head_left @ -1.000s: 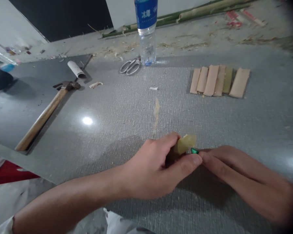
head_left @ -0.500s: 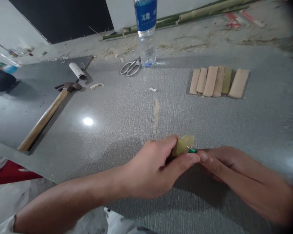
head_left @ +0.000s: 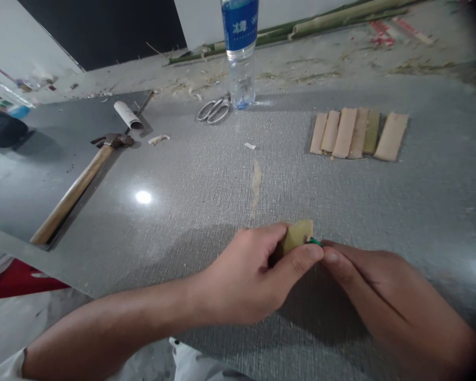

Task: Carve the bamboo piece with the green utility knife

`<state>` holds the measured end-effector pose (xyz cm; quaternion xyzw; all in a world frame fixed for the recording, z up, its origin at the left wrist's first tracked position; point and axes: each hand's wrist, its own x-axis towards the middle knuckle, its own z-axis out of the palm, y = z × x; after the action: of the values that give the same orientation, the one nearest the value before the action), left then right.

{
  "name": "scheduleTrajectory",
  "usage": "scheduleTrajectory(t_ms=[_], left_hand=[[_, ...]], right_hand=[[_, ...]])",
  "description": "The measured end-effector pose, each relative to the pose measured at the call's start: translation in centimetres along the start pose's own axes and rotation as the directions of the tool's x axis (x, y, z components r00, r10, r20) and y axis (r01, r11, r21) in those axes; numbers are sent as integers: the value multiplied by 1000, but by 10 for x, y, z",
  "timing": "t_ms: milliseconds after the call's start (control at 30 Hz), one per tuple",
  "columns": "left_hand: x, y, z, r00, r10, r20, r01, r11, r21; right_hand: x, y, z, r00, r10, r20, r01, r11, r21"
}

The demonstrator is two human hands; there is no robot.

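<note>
My left hand point(head_left: 257, 272) is closed around a short yellow-green bamboo piece point(head_left: 299, 235), which sticks out past its thumb and fingers. In my right hand point(head_left: 375, 286) a slim green tool point(head_left: 316, 242) is pinched between thumb and fingers. Its tip touches the bamboo piece near my left thumb, where a small pale bit shows at the surface. The rest of the tool is hidden by my right hand, so I cannot tell its exact kind. Both hands are above the near part of the grey table point(head_left: 206, 201).
A claw hammer point(head_left: 73, 193) lies left, near a white tube point(head_left: 127, 115). Scissors point(head_left: 214, 110) lie beside an upright water bottle point(head_left: 241, 63). Several bamboo strips point(head_left: 344, 132) sit in a row at right. Bamboo poles point(head_left: 337, 21) lie at the back among shavings.
My right hand has turned slightly and the green tool's tip has shifted against the bamboo piece; a pale bit now shows there. My left hand keeps its hold.
</note>
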<state>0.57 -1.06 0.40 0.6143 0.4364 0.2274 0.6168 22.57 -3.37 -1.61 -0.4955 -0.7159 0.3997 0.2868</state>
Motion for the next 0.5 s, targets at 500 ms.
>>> scheduleTrajectory(t_ms=[500], left_hand=[[1,2,0,997,-78,6,78,997,-6]], right_hand=[[4,4,3,986,-110,-122,86,979,-184]])
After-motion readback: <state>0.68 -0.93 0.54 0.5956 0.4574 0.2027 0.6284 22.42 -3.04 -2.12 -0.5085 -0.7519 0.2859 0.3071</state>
